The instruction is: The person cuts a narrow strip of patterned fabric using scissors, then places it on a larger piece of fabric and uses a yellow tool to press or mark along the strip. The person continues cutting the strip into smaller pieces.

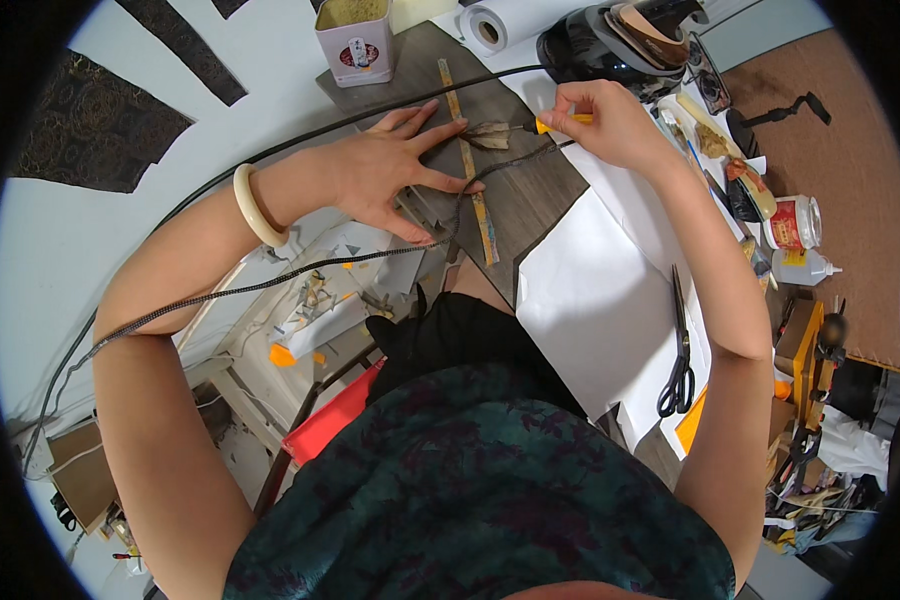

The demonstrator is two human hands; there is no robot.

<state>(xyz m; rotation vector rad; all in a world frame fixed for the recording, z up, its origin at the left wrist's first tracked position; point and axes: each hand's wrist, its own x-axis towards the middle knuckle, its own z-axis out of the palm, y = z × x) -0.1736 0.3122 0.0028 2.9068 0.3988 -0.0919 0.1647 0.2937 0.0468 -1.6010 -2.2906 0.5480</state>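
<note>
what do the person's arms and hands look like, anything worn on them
Both arms are bare from the shoulder down, with no sleeves and no gloves. The left hand has a thick, smooth, cream-coloured bangle round its wrist. The right hand and its wrist carry nothing that shows. No rings can be made out on either hand.

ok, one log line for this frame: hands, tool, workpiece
left hand: flat on ruler | right hand: grip on yellow-handled tool, tip at dried leaf | surface: dark board

A thin yellowish strip lies lengthwise on the dark board (pinned flat), a brown scrap beside it.
</note>
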